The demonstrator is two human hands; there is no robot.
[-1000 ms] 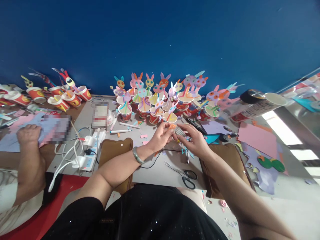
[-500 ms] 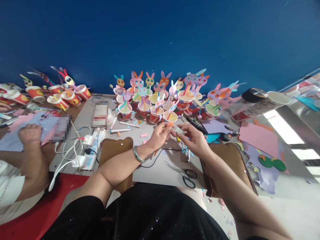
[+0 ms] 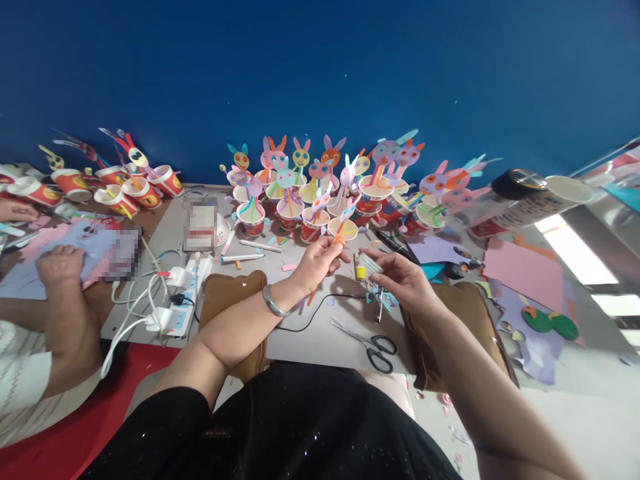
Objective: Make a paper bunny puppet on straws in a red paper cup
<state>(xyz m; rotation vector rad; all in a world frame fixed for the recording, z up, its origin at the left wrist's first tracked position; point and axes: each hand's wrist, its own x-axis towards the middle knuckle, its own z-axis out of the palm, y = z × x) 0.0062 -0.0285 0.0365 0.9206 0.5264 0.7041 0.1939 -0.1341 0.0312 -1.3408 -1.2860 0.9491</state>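
Observation:
My left hand point(image 3: 316, 265), a bangle on its wrist, pinches a small orange paper piece point(image 3: 339, 239) between thumb and fingertips. To its right, my right hand point(image 3: 406, 280) grips a small pale sheet with faint lines point(image 3: 371, 264); its exact kind is hard to make out. A small yellow-labelled bottle point(image 3: 360, 269) sits on the table between the hands. Just under the right hand lies a silver tool point(image 3: 379, 305) with a black cord. Scissors point(image 3: 371, 345) with dark handles rest near the table's front edge. Directly beyond my left hand stands a paper cup point(image 3: 343, 231) with a rabbit-head figure.
Several cups with paper rabbit heads point(image 3: 285, 177) crowd against the blue wall. Brown cushions point(image 3: 234, 293) flank my work area. A power strip point(image 3: 186, 303) and white cables lie left, beside a co-worker's hand point(image 3: 61, 265). Pink paper point(image 3: 524, 275) and a clear bottle point(image 3: 500, 193) are right.
My hands have moved apart. The right hand has shifted right with the pale sheet, while the left keeps the orange paper piece. The yellow-labelled bottle shows more fully between them.

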